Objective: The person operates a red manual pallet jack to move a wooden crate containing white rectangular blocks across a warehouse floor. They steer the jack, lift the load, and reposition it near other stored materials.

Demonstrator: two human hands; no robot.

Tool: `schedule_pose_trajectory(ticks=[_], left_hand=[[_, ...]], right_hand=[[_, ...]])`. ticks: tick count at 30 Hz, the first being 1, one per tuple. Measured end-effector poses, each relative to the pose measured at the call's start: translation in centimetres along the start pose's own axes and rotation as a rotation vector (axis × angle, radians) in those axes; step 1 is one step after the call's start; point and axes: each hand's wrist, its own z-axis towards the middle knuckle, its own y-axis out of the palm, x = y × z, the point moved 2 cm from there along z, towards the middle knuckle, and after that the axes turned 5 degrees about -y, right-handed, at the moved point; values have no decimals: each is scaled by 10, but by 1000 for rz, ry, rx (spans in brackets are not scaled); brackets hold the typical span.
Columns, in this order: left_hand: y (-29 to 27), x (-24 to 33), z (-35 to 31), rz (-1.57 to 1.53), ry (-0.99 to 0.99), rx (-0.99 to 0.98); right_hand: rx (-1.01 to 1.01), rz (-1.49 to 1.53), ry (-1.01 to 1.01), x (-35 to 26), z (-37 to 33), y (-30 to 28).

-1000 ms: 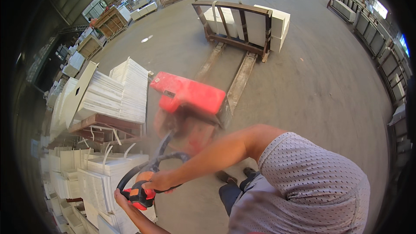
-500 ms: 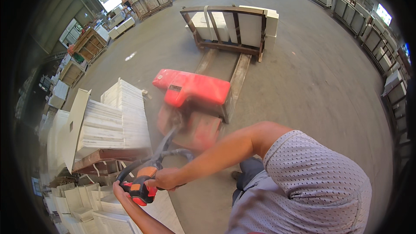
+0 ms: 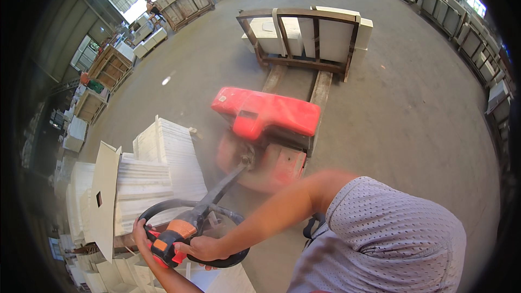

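Both of my hands are on the control handle of a red electric pallet truck. The handle has a black loop guard and orange and red controls. My left hand wraps round its left side. From the right, my right hand grips the handle, its thumb at a red control. A dark tiller arm joins the handle to the truck. The truck's forks reach to a brown A-shaped rack carrying white slabs. Where the forks end under the rack is hidden.
Close on the left stands a stack of white ribbed panels, with a cream board leaning on it. Wooden crates line the far left, with a person beside one. Racks of slabs run along the right.
The truck and its loaded rack have shifted to the right in view, and the tiller arm with them. The panel stack on the left now appears lower. Both hands keep their grip.
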Motion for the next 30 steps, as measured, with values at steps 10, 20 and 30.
schedule_pose_trajectory(ticks=[10,20,30], left_hand=[[97,125,106,80,-23,-194],[190,156,178,161,33,-349],[302,153,231,104,98,-455]], right_hand=[[121,154,-146,-52,113,-66],[218,136,-146,-57,160,-117],[527,30,-141,-56,168,-194]])
